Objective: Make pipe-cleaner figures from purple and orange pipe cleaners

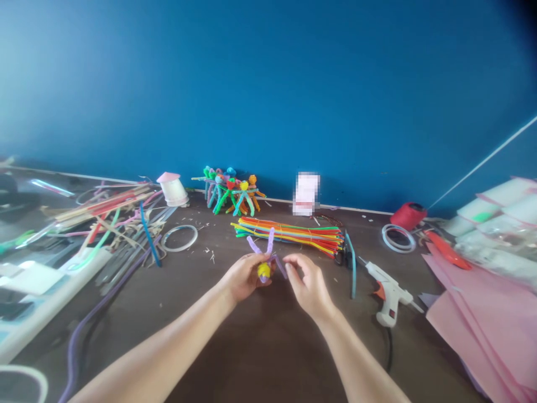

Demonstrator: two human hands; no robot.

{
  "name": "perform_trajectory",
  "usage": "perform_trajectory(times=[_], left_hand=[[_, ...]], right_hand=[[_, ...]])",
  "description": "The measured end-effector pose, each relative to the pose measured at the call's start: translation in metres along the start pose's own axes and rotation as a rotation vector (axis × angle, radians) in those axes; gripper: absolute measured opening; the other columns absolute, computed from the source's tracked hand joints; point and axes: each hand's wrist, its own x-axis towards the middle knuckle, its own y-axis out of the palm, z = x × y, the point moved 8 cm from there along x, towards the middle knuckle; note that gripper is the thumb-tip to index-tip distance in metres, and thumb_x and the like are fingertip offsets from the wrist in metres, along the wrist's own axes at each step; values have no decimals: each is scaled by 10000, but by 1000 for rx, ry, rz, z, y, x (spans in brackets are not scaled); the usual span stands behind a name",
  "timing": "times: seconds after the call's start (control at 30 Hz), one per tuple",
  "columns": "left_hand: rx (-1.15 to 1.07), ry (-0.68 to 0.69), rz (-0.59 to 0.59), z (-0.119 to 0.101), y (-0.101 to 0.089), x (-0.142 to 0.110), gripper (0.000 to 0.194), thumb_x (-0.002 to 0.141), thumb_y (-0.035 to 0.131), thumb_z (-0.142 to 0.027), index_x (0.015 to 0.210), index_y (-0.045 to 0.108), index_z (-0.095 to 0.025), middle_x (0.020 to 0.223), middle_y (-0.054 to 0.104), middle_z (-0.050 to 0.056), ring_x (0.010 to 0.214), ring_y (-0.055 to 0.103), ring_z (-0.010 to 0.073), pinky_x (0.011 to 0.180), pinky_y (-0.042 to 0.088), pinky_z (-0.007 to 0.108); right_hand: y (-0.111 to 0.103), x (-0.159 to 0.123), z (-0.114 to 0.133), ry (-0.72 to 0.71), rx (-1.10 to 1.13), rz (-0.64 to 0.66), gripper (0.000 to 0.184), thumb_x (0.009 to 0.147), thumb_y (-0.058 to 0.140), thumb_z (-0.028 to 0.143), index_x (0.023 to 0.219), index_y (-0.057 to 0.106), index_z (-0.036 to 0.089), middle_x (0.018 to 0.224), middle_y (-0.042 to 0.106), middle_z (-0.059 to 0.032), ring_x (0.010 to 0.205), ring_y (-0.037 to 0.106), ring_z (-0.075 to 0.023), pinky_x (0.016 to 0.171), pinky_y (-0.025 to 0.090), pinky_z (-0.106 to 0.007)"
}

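My left hand grips a small figure of lilac pipe cleaner with a yellow ball-like head, two lilac stems rising above my fingers. My right hand is close beside it, fingertips curled at a slanting lilac stem. I cannot tell whether those fingers hold that stem. A bundle of multicoloured pipe cleaners lies on the dark tabletop just beyond my hands.
A white hot glue gun lies to the right, near pink foam sheets. Colourful pipe-cleaner figures stand against the blue wall. A red spool, clear rings, a paper cup and scattered strips surround the work area.
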Motion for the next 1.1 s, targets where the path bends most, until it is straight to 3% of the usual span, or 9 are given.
perform_trajectory(times=[0.3,0.7,0.87,1.1], left_hand=[[30,4,-20,0,0,-1,74,695,587,-180,711,582,-109,614,599,39,537,557,113,438,474,221],[39,-13,18,1,5,-2,87,714,576,-191,669,556,-120,539,561,6,466,529,92,422,458,209],[50,-8,26,1,6,-3,71,684,606,-171,683,574,-108,537,557,7,462,524,86,394,430,186],[155,78,55,-1,5,0,190,597,699,-230,644,565,-103,524,549,-5,412,488,67,394,394,190]], right_hand=[[-6,0,5,-51,-47,-64,217,783,444,102,955,545,189,771,561,-29,729,537,-152,717,437,-283],[0,1,22,-207,-205,35,340,729,523,63,1019,564,235,864,584,-48,833,513,-198,752,441,-355],[-1,1,22,-211,-216,26,315,727,538,78,1001,569,230,861,580,-51,828,514,-203,740,444,-359],[-2,1,22,-212,-206,12,224,757,533,126,954,581,220,832,574,-51,800,516,-196,718,444,-352]])
